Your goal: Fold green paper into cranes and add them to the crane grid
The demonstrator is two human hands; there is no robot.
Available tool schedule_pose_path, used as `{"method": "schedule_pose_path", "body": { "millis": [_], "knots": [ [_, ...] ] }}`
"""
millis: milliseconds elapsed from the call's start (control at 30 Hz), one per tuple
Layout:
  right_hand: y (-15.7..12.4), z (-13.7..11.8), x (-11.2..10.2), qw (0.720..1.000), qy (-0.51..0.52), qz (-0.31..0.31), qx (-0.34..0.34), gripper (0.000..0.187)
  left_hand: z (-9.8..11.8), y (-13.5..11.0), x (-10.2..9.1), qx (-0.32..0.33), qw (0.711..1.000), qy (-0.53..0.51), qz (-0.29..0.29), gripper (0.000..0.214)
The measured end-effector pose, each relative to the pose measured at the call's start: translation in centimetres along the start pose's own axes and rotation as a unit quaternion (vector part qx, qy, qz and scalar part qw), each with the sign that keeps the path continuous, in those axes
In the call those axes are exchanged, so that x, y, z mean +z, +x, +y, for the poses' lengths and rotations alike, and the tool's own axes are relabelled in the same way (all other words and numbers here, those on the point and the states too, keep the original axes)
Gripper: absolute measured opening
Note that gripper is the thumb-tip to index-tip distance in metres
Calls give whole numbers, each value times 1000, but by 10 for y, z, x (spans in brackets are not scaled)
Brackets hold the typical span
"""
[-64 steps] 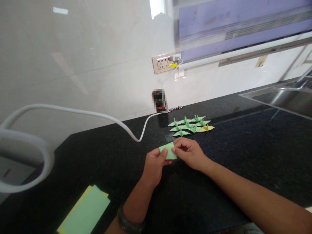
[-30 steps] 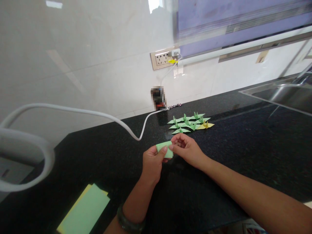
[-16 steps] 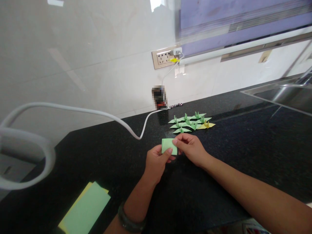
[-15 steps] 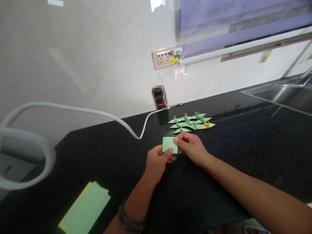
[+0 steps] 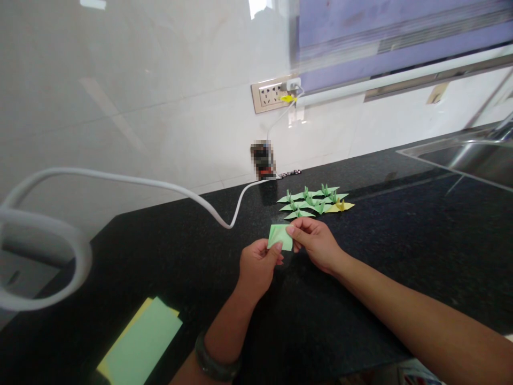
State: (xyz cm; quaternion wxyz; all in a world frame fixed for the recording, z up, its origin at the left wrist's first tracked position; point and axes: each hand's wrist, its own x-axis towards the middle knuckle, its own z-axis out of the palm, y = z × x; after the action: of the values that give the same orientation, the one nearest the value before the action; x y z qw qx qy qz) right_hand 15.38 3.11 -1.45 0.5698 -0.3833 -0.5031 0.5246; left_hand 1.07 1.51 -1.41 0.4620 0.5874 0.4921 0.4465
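Note:
A small folded piece of green paper (image 5: 279, 236) is held above the black counter (image 5: 401, 240) between both hands. My left hand (image 5: 256, 266) pinches its lower left corner with thumb and fingers closed. My right hand (image 5: 316, 243) pinches its right edge, fingers curled. Just beyond the hands lie several folded green paper cranes (image 5: 306, 203) and one yellow crane (image 5: 340, 205) in a cluster on the counter.
A stack of green and yellow paper sheets (image 5: 140, 345) lies at the near left. A white cable (image 5: 160, 187) loops from the left across to a wall socket (image 5: 272, 95). A steel sink (image 5: 465, 158) sits at the far right. A tiled wall backs the counter.
The green paper has been turned and opened from a rolled, narrow shape to a flatter piece, and both hands have shifted slightly right and away with it.

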Motion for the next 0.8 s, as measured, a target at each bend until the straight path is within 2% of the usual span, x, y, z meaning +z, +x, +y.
{"method": "schedule_pose_path", "body": {
  "millis": [100, 300, 467, 600, 800],
  "knots": [
    [0, -1, 1, 1000, -3, -4, 2, 20, 0, -1, -2, 19, 999, 39, 6, 28],
    [0, -3, -2, 998, -57, -19, -5, 20, 5, 1, 0, 21, 1000, 19, 8, 28],
    [-1, -3, -2, 993, -107, -47, -12, 20, 3, 2, -2, 27, 996, 78, 35, 31],
    [-2, -4, -1, 992, -109, -55, -16, 20, 4, 2, -4, 36, 991, 114, 57, 37],
    [-2, -5, -3, 991, -113, -63, -17, 19, 4, 3, -4, 50, 995, 82, 21, 35]
  ]
}}
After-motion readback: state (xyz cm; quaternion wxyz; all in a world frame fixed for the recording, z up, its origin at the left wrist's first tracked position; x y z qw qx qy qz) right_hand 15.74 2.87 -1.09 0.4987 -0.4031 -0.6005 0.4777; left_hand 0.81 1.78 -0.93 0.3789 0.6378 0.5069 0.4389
